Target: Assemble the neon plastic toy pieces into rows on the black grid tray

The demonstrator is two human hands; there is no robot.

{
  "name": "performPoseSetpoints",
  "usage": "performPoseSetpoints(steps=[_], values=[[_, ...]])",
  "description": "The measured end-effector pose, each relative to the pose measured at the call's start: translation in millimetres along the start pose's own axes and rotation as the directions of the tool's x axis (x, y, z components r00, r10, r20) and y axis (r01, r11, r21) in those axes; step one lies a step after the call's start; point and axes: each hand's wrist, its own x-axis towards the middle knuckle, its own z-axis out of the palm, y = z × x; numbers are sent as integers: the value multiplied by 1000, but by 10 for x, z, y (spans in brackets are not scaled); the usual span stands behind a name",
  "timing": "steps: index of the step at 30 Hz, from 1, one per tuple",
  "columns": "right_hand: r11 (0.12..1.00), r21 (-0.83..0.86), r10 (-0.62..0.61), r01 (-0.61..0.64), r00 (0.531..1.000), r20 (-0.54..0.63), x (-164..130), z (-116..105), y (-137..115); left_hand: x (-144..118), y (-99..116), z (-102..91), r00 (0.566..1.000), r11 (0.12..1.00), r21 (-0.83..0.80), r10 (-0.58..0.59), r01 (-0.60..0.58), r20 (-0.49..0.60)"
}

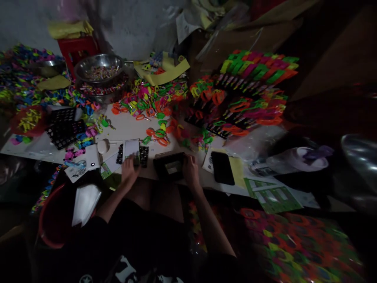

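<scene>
My left hand [129, 169] lies over the lower end of a pale rectangular stack of cards [131, 147], fingers stretched forward and thumb apart. Beneath that stack a black tray with small cells [144, 155] sticks out on both sides. My right hand [191, 169] grips the right edge of a shallow black box-like frame [161, 166] at the table's front edge. A small pale piece [173, 167] shows inside the frame. It is dark, and the fingertips of both hands are hard to make out.
Colourful toy-like scissors [159, 135] lie in piles behind my hands, with a rack of them [253, 70] at back right. A black phone [223, 168] lies to the right. Steel bowls [98, 67] stand at back left. A red bucket [47, 224] stands by my left side.
</scene>
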Motion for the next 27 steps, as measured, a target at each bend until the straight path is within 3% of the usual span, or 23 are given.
performPoseSetpoints(steps=[1,3,8,10,14,20,24,27], values=[[1000,-5,-2,2,1000,-13,-24,-14,-42,90,-136,-39,990,989,61,-137,138,-15],[999,-47,2,-3,999,-32,-73,-40,-118,267,-332,-118,952,939,157,-307,305,-12],[976,-109,181,-189,981,-75,-86,-81,-42,516,-419,-247,889,883,168,-453,438,64],[969,-41,242,-245,968,-61,-33,-105,95,546,-434,-260,869,870,131,-488,476,84],[934,144,320,-328,944,76,93,-169,308,618,-601,-248,858,865,83,-502,495,111],[871,296,364,-391,920,145,210,-218,269,734,-839,-294,798,818,-19,-555,574,233],[858,310,366,-410,911,191,295,-369,179,709,-831,-356,804,805,-78,-573,589,157],[835,363,307,-414,897,317,353,-604,67,698,-775,-454,825,794,-229,-556,563,97]])
